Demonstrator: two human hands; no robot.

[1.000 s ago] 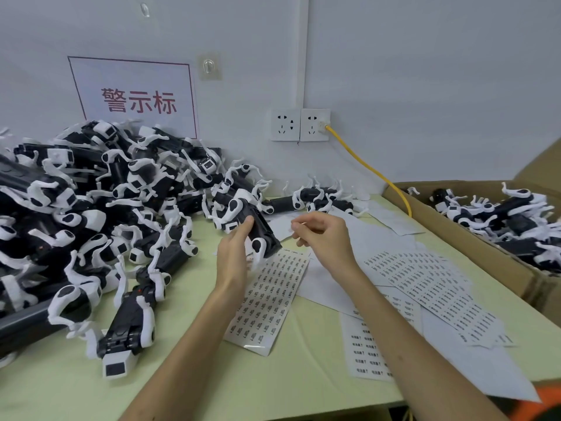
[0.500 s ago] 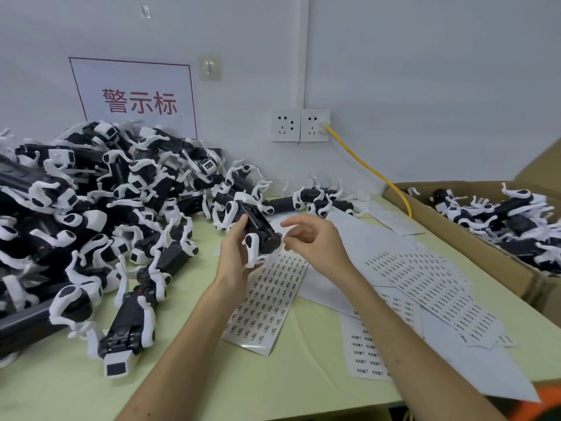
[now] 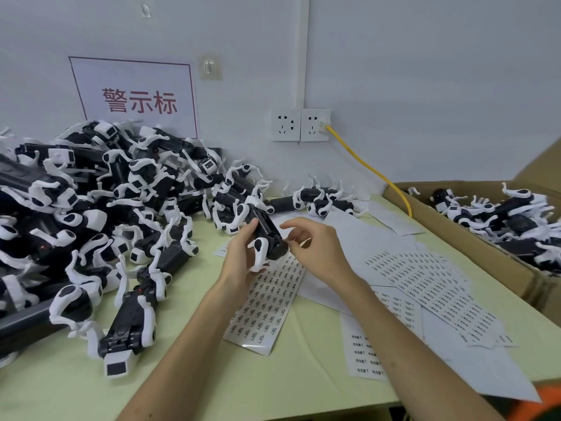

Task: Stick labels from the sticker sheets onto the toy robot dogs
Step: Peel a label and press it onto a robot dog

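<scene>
My left hand (image 3: 243,256) grips a black-and-white toy robot dog (image 3: 267,235) above the table, belly side up. My right hand (image 3: 315,247) is against the dog's near end, its thumb and fingertips touching the black body; any label between them is too small to see. Under both hands lies a sticker sheet (image 3: 267,305) with rows of small printed labels. More sticker sheets (image 3: 431,284) are spread to the right.
A big pile of toy robot dogs (image 3: 91,214) fills the table's left side. A cardboard box (image 3: 473,247) at the right holds more dogs. A yellow cable (image 3: 367,165) runs from the wall socket (image 3: 300,124) to the box. Blank backing sheets (image 3: 358,238) lie behind my hands.
My left hand turned and lifted the dog slightly. My right hand, which was pinched just right of the dog, has moved left onto its near end.
</scene>
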